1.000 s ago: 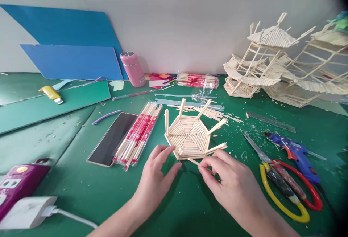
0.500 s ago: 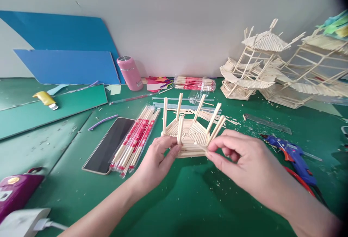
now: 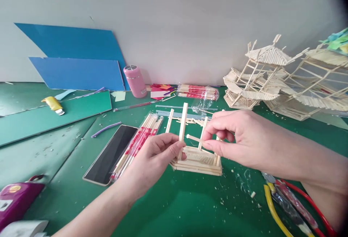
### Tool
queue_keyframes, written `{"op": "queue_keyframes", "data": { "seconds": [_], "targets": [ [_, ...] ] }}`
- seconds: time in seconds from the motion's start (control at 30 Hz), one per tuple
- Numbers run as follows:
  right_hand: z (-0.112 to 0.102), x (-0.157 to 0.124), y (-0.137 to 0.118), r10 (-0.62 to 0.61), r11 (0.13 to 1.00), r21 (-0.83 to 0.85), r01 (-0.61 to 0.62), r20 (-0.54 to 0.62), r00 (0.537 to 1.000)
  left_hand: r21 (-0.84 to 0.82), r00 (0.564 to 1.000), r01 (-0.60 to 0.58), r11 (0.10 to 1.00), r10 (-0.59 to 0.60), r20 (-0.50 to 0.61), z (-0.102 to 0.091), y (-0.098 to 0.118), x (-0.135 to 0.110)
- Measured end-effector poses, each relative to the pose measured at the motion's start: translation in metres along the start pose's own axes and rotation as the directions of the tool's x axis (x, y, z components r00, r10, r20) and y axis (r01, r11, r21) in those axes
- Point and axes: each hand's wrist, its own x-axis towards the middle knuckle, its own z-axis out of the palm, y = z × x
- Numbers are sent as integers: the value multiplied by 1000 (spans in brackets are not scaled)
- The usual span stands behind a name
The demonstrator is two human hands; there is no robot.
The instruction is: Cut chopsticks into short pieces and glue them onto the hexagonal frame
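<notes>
A small hexagonal base of glued wooden sticks point(image 3: 197, 162), with several upright posts, is lifted a little above the green mat point(image 3: 176, 208). My left hand point(image 3: 152, 160) grips it at its left side, fingers closed round one upright post point(image 3: 182, 128). My right hand point(image 3: 239, 139) pinches a short loose wooden stick point(image 3: 193, 139) and holds it level between the posts. A pack of red-wrapped chopsticks point(image 3: 137, 144) lies just left of the hands.
A phone point(image 3: 110, 155) lies left of the chopstick pack. Finished stick pagodas point(image 3: 261, 73) stand at the back right. Yellow-and-red-handled cutters point(image 3: 288, 208) lie at the lower right. A pink bottle point(image 3: 135, 81), blue boards point(image 3: 76, 57) and another chopstick pack point(image 3: 197, 91) line the wall. A purple power strip point(image 3: 13, 202) sits at the lower left.
The stick base has been lifted off the mat and tipped nearly side-on to me. My right hand has risen and now holds a short stick across between the posts.
</notes>
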Motion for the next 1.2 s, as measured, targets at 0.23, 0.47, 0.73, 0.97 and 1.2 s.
{"op": "queue_keyframes", "data": {
  "seconds": [0.23, 0.47, 0.73, 0.97, 1.2],
  "targets": [
    [0, 10, 2, 21, 999, -35, -18, 64, 998, -47, 1000, 9, 999, -8, 17, 0, 2, 6],
    [3, 13, 6, 32, 989, -150, -17, 94, 995, -4, 998, -57, 998, 57, -3, 0, -1, 10],
    [6, 17, 2, 52, 967, -256, -14, 144, 988, -33, 998, -54, 998, 54, 24, 0, -1, 11],
    [1, 21, -3, 76, 961, -276, -18, 203, 976, 9, 999, -36, 999, 36, 41, -3, -1, 11],
    [-2, 25, -6, 78, 965, -261, -7, 261, 962, 38, 999, 1, 999, -2, 43, -5, -3, 11]
  ]
}}
